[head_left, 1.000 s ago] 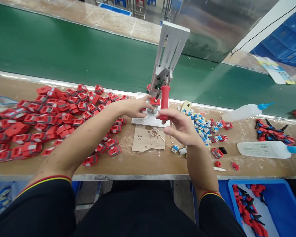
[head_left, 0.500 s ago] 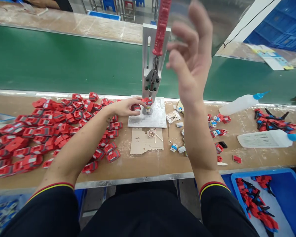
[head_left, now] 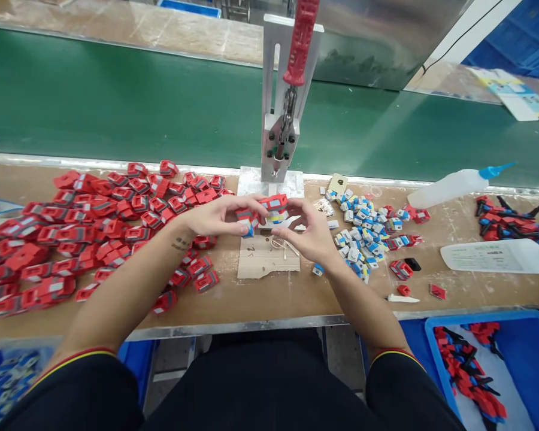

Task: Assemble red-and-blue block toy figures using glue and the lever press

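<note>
My left hand (head_left: 220, 215) is closed around a small red and blue plastic toy part (head_left: 247, 221), in front of the press. Just beside it, a red toy part with a white and yellow block under it (head_left: 275, 208) sits between my two hands. My right hand (head_left: 313, 232) pinches this second part from the right; its fingertips partly cover it. Behind the hands stands a metal toggle press (head_left: 280, 137) with a red handle (head_left: 302, 45) pointing up. Its metal base plate (head_left: 250, 179) is partly hidden by my hands.
Red toy parts (head_left: 90, 224) are heaped on the left, small white and blue blocks (head_left: 359, 230) on the right. Two plastic bottles (head_left: 449, 188) lie further right. A cardboard piece (head_left: 260, 263) carries cotton swabs. A blue bin (head_left: 521, 359) sits below the table edge.
My right hand has come down from beside the press handle to the toy part. My left hand has drawn the parts off the press base towards me.
</note>
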`<state>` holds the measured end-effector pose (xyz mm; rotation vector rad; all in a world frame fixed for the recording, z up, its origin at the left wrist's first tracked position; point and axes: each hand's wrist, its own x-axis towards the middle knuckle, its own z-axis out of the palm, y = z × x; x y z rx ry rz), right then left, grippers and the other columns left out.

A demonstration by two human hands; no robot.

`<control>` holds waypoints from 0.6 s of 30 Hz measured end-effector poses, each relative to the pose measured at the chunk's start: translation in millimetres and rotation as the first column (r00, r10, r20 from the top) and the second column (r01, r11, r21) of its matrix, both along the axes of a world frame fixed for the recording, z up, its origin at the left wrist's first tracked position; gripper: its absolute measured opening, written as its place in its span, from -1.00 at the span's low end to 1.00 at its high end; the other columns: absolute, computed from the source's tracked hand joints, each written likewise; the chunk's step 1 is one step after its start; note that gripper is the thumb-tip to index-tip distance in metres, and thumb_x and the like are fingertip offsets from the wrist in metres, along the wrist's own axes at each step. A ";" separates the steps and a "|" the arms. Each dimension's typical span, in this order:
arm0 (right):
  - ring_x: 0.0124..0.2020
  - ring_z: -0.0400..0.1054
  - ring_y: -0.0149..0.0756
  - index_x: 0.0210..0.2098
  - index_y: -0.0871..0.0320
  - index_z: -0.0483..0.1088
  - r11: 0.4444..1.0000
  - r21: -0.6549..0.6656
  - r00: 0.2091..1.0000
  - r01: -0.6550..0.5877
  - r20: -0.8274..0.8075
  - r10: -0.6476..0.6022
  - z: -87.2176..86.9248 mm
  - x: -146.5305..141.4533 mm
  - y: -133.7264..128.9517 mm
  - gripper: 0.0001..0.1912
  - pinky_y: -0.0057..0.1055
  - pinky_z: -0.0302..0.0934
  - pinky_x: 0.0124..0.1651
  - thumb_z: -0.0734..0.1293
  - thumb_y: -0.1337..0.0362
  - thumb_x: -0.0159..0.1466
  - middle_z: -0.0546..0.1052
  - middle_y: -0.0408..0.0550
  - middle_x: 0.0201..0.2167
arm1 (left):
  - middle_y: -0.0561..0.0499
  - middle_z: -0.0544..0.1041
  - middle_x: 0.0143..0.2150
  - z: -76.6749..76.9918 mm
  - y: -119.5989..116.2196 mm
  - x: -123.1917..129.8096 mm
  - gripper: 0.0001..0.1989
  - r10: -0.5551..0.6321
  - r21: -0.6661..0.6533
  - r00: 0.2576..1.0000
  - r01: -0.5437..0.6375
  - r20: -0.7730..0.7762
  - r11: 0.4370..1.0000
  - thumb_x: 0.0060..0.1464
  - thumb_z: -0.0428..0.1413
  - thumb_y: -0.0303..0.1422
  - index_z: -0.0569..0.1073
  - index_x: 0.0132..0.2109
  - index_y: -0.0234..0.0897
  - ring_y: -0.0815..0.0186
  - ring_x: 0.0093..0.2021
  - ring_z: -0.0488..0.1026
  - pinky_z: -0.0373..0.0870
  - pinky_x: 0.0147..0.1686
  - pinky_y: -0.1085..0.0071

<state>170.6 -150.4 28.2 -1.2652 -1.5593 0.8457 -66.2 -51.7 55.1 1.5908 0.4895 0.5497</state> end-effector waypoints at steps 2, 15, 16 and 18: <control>-0.13 0.61 -0.19 0.04 0.05 0.48 0.995 0.059 0.996 0.076 -0.047 -0.074 -2.3 -8.2 -10.4 -0.52 -0.24 0.57 -0.24 0.56 -0.02 0.26 0.68 -0.01 -0.07 | -0.28 0.69 0.05 -1.2 -11.7 5.6 -0.67 -0.032 0.025 0.998 0.031 0.053 0.999 -0.15 0.55 -0.24 0.75 -0.18 -0.17 -0.09 0.01 0.68 0.69 -0.09 0.11; 0.05 0.57 0.06 0.19 -0.23 0.30 0.895 0.443 0.960 0.054 0.224 -0.169 -13.2 40.9 -28.0 -0.46 0.23 0.58 0.08 0.49 0.29 0.31 0.68 -0.04 -0.02 | -0.16 0.72 -0.18 -29.6 -16.2 -9.4 -0.49 0.345 -0.164 0.926 -0.320 0.153 0.933 -0.31 0.61 -0.40 0.58 -0.18 -0.20 0.16 -0.27 0.66 0.65 -0.29 0.32; 0.05 0.57 0.05 0.20 -0.21 0.30 0.897 0.438 0.959 0.059 0.226 -0.173 -11.8 45.6 -25.4 -0.45 0.19 0.59 0.06 0.48 0.29 0.30 0.67 -0.03 -0.02 | -0.14 0.70 -0.22 -31.8 -14.0 -11.0 -0.49 0.383 -0.186 0.914 -0.357 0.133 0.915 -0.33 0.62 -0.37 0.61 -0.19 -0.22 0.18 -0.28 0.65 0.62 -0.31 0.35; 0.02 0.57 -0.01 0.29 -0.16 0.23 0.907 0.411 0.958 0.088 0.216 -0.190 -8.9 58.0 -13.3 -0.38 0.04 0.61 -0.04 0.47 0.24 0.31 0.66 -0.02 -0.01 | -0.09 0.66 -0.27 -36.6 -10.9 -13.0 -0.48 0.446 -0.272 0.887 -0.403 0.118 0.874 -0.32 0.65 -0.26 0.65 -0.20 -0.26 0.23 -0.33 0.61 0.56 -0.37 0.40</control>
